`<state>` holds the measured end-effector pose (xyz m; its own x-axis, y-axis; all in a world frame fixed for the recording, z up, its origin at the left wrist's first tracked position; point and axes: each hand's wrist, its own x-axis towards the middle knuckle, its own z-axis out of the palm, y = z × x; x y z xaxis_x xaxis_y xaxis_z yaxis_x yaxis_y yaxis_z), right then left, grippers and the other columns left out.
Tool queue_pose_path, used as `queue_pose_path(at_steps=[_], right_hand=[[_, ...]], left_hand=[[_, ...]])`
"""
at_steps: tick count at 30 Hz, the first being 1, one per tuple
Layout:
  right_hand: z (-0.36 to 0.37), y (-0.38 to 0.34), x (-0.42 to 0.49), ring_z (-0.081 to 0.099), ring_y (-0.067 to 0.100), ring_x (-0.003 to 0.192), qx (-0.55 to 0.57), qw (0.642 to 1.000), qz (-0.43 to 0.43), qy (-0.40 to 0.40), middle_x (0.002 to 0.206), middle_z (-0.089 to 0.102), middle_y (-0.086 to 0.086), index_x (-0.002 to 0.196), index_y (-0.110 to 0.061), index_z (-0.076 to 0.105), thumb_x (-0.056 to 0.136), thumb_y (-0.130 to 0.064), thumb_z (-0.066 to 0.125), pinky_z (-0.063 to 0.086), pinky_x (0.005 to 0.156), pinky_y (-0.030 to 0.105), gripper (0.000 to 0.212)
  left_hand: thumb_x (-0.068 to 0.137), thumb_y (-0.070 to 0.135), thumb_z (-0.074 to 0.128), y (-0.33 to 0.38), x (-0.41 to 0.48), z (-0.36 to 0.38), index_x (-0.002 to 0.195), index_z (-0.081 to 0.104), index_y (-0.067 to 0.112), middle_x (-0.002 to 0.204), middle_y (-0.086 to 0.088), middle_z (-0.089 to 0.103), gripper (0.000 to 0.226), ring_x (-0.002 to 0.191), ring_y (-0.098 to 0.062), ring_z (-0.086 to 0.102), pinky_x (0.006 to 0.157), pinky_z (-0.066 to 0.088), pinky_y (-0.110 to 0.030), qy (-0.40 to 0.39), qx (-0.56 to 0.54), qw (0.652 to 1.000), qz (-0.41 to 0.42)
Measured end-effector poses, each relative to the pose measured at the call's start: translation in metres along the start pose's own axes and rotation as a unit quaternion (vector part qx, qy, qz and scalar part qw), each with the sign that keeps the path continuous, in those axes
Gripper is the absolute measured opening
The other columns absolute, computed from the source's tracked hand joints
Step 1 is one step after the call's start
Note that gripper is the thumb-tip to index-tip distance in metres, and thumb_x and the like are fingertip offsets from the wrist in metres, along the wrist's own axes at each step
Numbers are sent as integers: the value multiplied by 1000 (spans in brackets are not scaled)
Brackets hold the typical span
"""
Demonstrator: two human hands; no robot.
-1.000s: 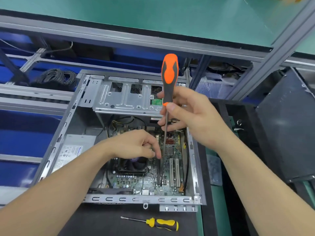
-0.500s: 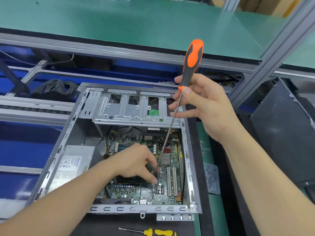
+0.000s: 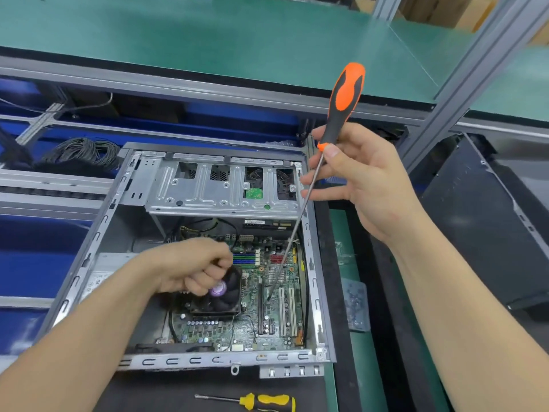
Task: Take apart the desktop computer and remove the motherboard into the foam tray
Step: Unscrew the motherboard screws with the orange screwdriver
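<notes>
Nearest me a yellow-handled screwdriver (image 3: 269,402) lies unused on the black mat, just in front of the open computer case (image 3: 208,362). The motherboard (image 3: 261,331) sits flat on the floor of that case, not yet lifted, and I cannot pick out a foam tray for certain from here. The left hand (image 3: 193,269) hangs over the CPU cooler fan (image 3: 221,295), fingers curled into a loose fist. Whether it holds a screw or anything small, I cannot tell. Beyond it the right hand (image 3: 365,185) pinches the orange-handled screwdriver (image 3: 344,96) low down, thumb and fingertips at the collar where handle meets shaft. The long shaft slants down to the board beside the black expansion slots (image 3: 263,307), but whether the tip sits in a screw head is too small to see. To my eye this is the board-screw step, and it would go best with the shaft brought upright over the screw, the palm moved up onto the handle for downward pressure, and the left hand steadying the shaft so the tip cannot skate across the traces. Farther back, the drive cage (image 3: 219,188) overhangs the top edge of the board, below the green desk (image 3: 208,34).
</notes>
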<state>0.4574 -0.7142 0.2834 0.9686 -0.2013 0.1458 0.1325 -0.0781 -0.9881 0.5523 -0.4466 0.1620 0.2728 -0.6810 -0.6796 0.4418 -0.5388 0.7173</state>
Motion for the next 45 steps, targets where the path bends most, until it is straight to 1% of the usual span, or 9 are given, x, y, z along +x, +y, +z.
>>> queue_pose_path(at_steps=[6, 9, 14, 19, 24, 29, 32, 38, 45], right_hand=[[11, 7, -11, 75, 34, 83, 6, 999, 28, -15, 93, 66, 12, 125, -10, 64, 103, -16, 57, 63, 71, 52, 25], [19, 13, -13, 75, 37, 81, 1, 999, 39, -28, 93, 66, 16, 125, -8, 64, 103, -13, 58, 63, 67, 50, 23], [31, 26, -13, 73, 38, 80, -64, 994, 38, -82, 95, 65, 21, 130, -7, 62, 105, -11, 60, 64, 64, 52, 25], [39, 43, -15, 68, 45, 85, -108, 988, 32, -102, 100, 61, 25, 126, -7, 63, 99, -18, 63, 62, 58, 56, 29], [38, 59, -22, 73, 39, 84, -111, 985, 36, -129, 114, 62, 22, 127, -12, 60, 102, -14, 62, 65, 60, 49, 25], [38, 69, -25, 74, 36, 80, -118, 984, 40, -129, 103, 61, 18, 126, -11, 60, 100, -15, 62, 64, 58, 45, 26], [37, 73, -28, 74, 35, 80, -104, 984, 50, -133, 101, 63, 19, 126, -10, 60, 101, -12, 61, 64, 59, 40, 25], [35, 72, -30, 75, 29, 76, -81, 987, 53, -129, 102, 65, 20, 128, -8, 59, 101, -13, 61, 62, 58, 34, 27], [36, 67, -32, 75, 32, 77, -96, 985, 48, -134, 103, 62, 21, 126, -9, 60, 102, -8, 60, 63, 59, 38, 25]], left_hand=[[88, 2, 42, 18, -3, 15, 69, 42, 18, 62, 6, 25, 24, 43, -5, 20, 37, 17, -17, -206, -290, 935, 23], [86, 11, 42, 28, -2, 27, 69, 62, 9, 58, 3, 24, 26, 41, -7, 20, 40, 12, -22, -134, -179, 970, 92], [92, 30, 69, 39, 6, 46, 118, 67, 0, 53, 14, 42, 40, 44, -10, 15, 42, 14, -21, -39, 27, 972, 230], [94, 41, 71, 31, 19, 51, 72, 70, 28, 61, -11, 31, 26, 65, -23, 39, 67, 39, -29, 21, 159, 940, 300], [89, 43, 75, 23, 27, 38, 54, 50, 31, 51, 13, 29, 45, 53, -6, 34, 54, 26, -17, 36, 254, 928, 269], [87, 42, 76, 23, 34, 38, 49, 51, 35, 51, 7, 31, 46, 54, -29, 48, 59, 30, -35, 13, 282, 925, 254], [83, 51, 75, 22, 36, 40, 49, 54, 35, 57, -11, 35, 43, 87, -52, 67, 71, 48, -56, -1, 274, 929, 249], [86, 55, 72, 24, 35, 40, 59, 67, 48, 71, -34, 48, 28, 95, -59, 64, 88, 48, -70, -16, 225, 939, 259], [86, 54, 73, 23, 36, 39, 60, 67, 48, 64, -30, 41, 28, 86, -57, 65, 80, 51, -69, -22, 219, 937, 273]])
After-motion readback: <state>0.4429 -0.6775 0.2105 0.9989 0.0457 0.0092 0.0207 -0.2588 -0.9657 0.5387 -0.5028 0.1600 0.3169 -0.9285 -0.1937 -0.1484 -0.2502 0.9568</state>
